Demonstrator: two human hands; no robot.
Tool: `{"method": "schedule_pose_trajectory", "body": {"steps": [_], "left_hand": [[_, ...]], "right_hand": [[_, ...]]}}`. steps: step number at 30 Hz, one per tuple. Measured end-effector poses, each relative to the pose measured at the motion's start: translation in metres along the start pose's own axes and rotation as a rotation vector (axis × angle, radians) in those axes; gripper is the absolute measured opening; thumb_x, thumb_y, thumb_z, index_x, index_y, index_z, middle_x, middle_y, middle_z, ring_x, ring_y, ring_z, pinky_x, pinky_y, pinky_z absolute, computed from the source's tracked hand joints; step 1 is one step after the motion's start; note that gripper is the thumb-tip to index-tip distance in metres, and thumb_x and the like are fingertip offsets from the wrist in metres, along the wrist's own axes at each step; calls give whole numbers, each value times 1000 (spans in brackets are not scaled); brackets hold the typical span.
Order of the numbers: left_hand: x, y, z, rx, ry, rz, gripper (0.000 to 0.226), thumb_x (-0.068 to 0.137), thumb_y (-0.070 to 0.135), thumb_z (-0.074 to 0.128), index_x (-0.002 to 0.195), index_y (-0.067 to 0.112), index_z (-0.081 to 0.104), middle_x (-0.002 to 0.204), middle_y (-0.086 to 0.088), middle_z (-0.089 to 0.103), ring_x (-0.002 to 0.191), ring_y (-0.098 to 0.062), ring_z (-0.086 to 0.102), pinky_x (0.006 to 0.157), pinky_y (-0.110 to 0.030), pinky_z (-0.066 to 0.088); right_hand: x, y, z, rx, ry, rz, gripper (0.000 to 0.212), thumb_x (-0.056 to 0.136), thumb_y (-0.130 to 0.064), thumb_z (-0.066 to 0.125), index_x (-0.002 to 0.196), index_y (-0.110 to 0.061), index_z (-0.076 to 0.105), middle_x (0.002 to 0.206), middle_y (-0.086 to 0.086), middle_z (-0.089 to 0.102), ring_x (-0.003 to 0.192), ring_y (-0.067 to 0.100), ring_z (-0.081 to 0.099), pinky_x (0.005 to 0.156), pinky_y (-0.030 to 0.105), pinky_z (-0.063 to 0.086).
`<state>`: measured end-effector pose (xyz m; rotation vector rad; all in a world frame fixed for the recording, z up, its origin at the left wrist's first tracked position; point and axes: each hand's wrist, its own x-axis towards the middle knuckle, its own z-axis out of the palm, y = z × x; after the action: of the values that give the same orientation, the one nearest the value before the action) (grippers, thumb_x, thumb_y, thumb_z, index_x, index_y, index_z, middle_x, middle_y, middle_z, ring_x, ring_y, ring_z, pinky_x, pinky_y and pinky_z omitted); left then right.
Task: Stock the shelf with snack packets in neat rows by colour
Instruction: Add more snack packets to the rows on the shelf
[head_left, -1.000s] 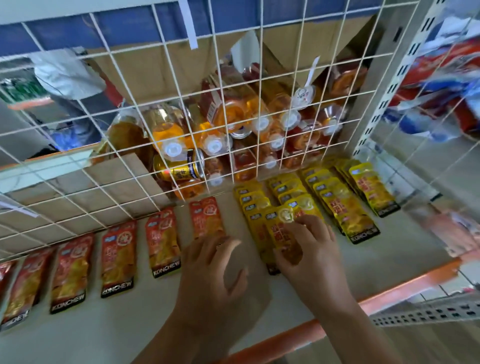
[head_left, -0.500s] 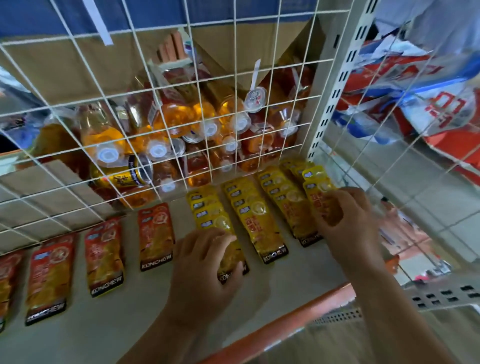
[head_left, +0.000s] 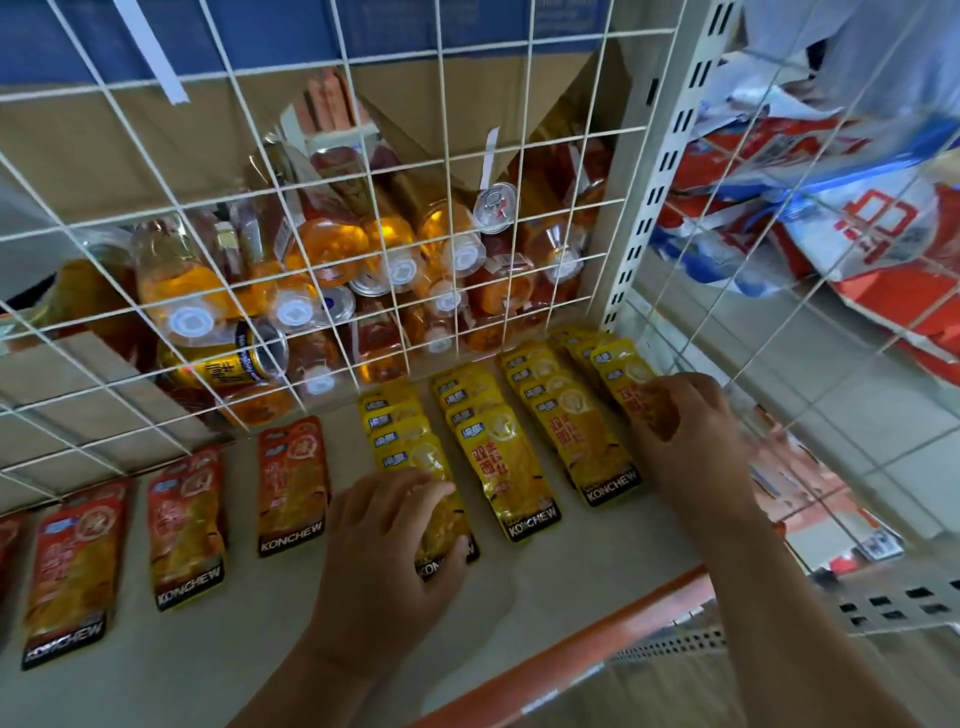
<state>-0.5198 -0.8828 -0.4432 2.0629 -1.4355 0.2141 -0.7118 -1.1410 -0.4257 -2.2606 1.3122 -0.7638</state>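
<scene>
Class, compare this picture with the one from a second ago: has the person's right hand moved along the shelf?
Yes. The right hand has moved right, from the leftmost yellow row to the rightmost yellow row, beside the white upright post.

Obs: my left hand and right hand are both bare, no gloves. No rings on the fingers in view. No watch or band at either wrist. Both forearms are uncovered up to the frame edge; no sleeve or cuff shows. Nails short, unpainted where visible.
</scene>
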Motion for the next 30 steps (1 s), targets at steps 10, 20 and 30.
{"method": "schedule_pose_trajectory", "body": {"steps": [10,20,30], "left_hand": [[1,1,1,22,3,1,42,82,43,63,117,20,71,121,4,65,112,-26,57,96,-44,43],[0,4,0,33,10,-5,41,84,41,62,116,18,72,119,2,65,112,-28,58,94,-49,45],[-3,8,-39,-10,65,-37,45,85,42,63,124,20,67,123,1,62,116,-26,58,98,-46,44]], "right_hand": [[0,0,2,-4,7,15,38,85,-14,71,122,-15,67,126,4,55,118,25,53,95,28,39],[-10,-14,-9,30,16,9,35,87,-23,71,121,-17,66,128,3,53,121,26,50,97,34,43],[-56,-99,0,89,-56,-258,30,85,-25,74,113,-19,68,119,-2,57,113,24,56,85,34,47]]}}
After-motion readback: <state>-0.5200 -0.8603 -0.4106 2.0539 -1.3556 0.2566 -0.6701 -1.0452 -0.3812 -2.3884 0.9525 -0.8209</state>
